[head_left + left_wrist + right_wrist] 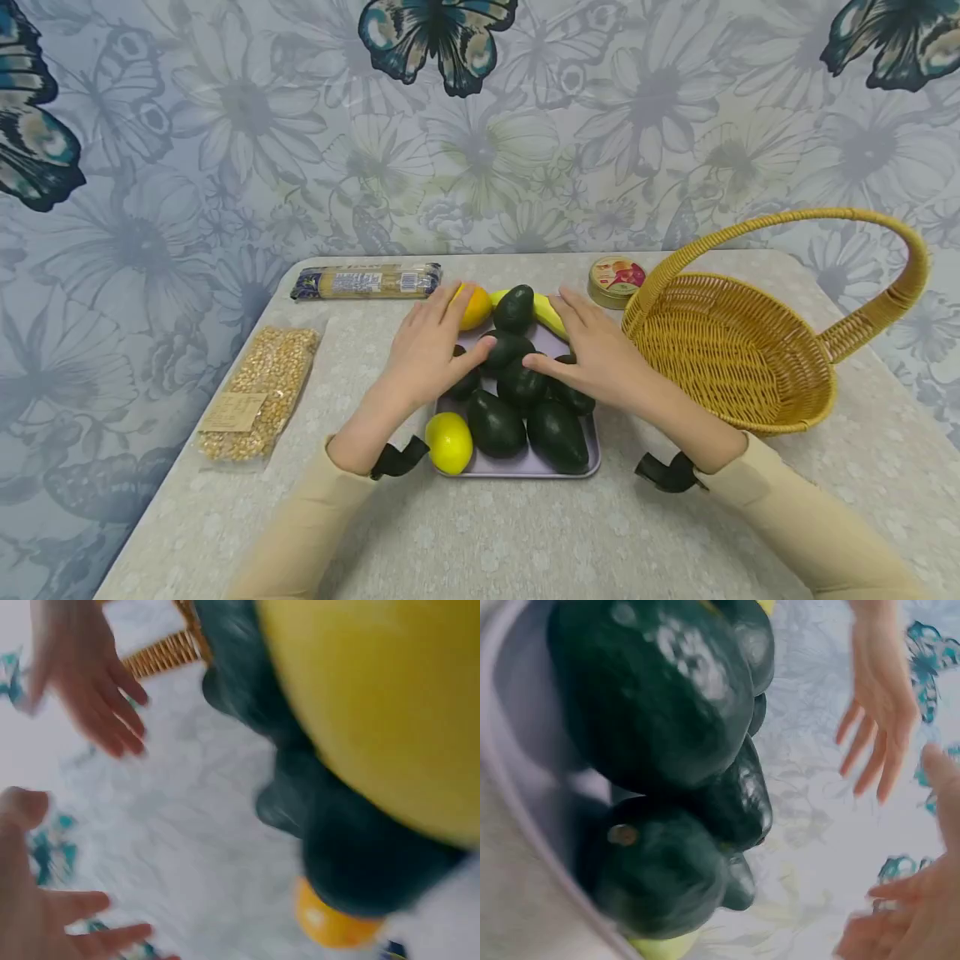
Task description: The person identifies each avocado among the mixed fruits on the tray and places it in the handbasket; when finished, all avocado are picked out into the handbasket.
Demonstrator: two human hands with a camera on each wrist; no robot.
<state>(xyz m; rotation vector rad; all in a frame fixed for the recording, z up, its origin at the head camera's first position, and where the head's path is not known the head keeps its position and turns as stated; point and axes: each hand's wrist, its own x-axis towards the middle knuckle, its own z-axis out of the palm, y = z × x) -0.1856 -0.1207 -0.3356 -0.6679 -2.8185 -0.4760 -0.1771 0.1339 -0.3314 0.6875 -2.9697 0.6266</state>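
Fingers (429,315) of both hands, as we see them, are extended and slightly spread, with nothing in their hold; each thumb stands out from its palm. The left hand (426,350) and the right hand (602,357) hover above a shallow lilac tray (517,476) with rounded corners, and the wrist views show us both apart from the fruit. In that tray we find a heap of dark green, pear-shaped avocados (495,427). A glossy yellow lemon (450,444) sits at its near left corner, with a round orange fruit (476,311) and a curved yellow banana (549,315) at its far end. To the right, on the pale patterned tabletop (480,542), we see a golden wicker basket (738,337) with an arched handle, a round gold tin (617,280) near it. Leftward lie a long packet with pale yellow contents (367,282) and a clear bag of yellow corn kernels (266,375).
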